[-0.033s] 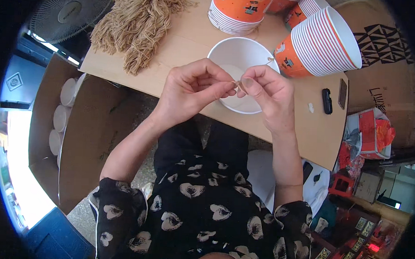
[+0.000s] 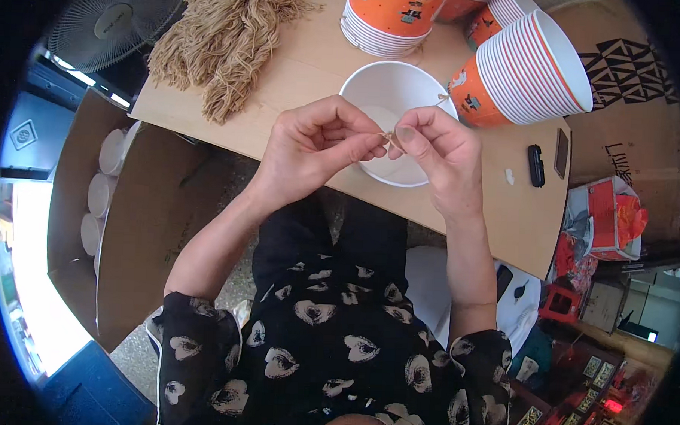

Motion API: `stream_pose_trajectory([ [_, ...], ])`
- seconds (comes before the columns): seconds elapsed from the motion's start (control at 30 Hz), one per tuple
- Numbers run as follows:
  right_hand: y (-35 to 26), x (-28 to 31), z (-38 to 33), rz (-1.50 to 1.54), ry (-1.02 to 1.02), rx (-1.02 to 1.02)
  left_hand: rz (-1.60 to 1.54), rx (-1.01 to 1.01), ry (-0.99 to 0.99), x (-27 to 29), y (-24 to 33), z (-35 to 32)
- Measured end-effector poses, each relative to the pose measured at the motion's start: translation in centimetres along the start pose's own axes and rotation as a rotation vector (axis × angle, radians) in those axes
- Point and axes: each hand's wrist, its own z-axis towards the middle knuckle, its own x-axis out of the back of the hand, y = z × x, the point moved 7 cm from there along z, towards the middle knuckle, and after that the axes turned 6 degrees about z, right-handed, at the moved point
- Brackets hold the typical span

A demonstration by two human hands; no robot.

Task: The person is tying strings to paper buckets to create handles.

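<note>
My left hand (image 2: 312,148) and my right hand (image 2: 443,156) meet over a white paper bucket (image 2: 395,79), both in a pinch. Between their fingertips is a short piece of tan string (image 2: 390,137), looped or knotted where the fingers come together. The bucket stands near the table's front edge, its open mouth facing up, and my hands hide part of its rim and inside. A big heap of the same tan string (image 2: 230,44) lies at the far left of the table.
Right of the bucket, a stack of orange-and-white paper buckets (image 2: 528,69) lies tilted. Another stack (image 2: 391,23) stands behind. A black object (image 2: 535,166) rests at the table's right. On the left, a cardboard box (image 2: 152,228) holds white round items; a fan (image 2: 114,21) is beyond.
</note>
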Motion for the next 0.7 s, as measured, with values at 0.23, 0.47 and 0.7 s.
stream_pose_trajectory([
  [0.23, -0.40, -0.48, -0.02, -0.080, -0.040, 0.042, -0.063, 0.032, -0.013, 0.04, -0.25, 0.11],
  [0.47, 0.05, 0.22, -0.01, -0.015, -0.029, 0.029, -0.075, 0.070, -0.028, -0.17, -0.37, 0.32],
  [0.7, -0.57, -0.35, -0.11, -0.047, -0.018, 0.038, -0.121, 0.125, -0.031, -0.10, -0.61, 0.40],
])
